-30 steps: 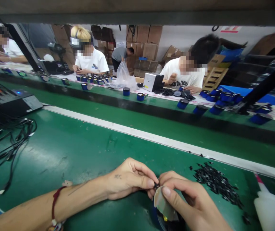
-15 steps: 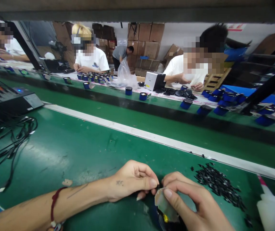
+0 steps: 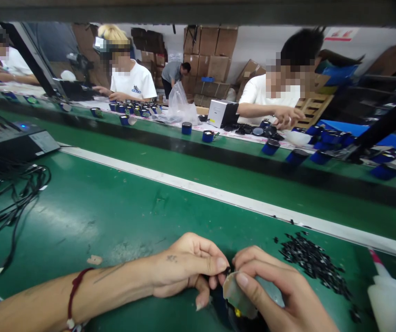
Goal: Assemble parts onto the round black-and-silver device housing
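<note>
My left hand (image 3: 189, 265) pinches a small black piece (image 3: 228, 270) between thumb and forefinger, its other fingers curled below. Beside it, my right hand (image 3: 274, 281) grips a thin greyish disc (image 3: 234, 293) with uneven edges, thumb on its face. The black piece is at the disc's upper edge; whether the two touch, I cannot tell. Under the disc sits a dark round housing (image 3: 231, 318) with something yellow (image 3: 237, 312) inside, mostly covered by the disc and my right hand.
Loose small black pieces (image 3: 312, 263) are heaped right of my hands, near a white bottle with a red tip (image 3: 390, 295). Black cables (image 3: 18, 203) lie left. Beyond a white rail (image 3: 170, 179), a belt carries blue cylinders (image 3: 186, 128). Several co-workers (image 3: 132, 80) are across.
The lower fingers of my left hand have shifted, with one now pointing further down. My right hand keeps its grip on the disc. Across the belt, a co-worker's hand has moved right.
</note>
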The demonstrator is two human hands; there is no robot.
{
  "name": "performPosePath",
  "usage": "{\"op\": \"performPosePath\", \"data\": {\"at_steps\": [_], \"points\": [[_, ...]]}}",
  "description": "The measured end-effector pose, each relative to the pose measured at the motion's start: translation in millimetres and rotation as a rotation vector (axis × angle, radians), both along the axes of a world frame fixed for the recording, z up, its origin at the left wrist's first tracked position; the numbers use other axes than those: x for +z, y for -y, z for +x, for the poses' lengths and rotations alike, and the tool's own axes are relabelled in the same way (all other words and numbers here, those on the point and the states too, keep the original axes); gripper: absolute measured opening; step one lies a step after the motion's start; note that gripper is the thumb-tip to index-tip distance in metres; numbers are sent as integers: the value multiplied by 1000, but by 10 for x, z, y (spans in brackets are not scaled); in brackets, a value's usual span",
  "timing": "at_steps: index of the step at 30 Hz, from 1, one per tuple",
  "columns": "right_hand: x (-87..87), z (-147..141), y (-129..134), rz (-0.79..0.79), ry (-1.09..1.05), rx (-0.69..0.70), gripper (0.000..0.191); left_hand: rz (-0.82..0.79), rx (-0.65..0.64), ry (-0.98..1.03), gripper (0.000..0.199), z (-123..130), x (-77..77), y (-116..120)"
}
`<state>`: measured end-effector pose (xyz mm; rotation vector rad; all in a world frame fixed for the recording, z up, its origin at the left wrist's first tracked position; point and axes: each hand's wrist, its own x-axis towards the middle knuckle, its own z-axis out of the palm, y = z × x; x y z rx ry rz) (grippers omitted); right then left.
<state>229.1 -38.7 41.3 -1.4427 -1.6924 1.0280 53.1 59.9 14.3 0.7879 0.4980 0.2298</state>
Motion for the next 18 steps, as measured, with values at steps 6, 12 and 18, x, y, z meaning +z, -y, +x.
{"op": "performPosePath", "data": {"at_steps": [6, 12, 18], "points": [[15, -5, 7, 32, 67, -30, 29, 68, 28, -11, 36, 3, 24, 17], [-30, -46, -5, -5, 25, -65, 33, 316, 66, -59, 22, -3, 78, 77], [-42, 85, 45, 504, 508, -106, 26, 201, 151, -89, 32, 30, 119, 69]]}}
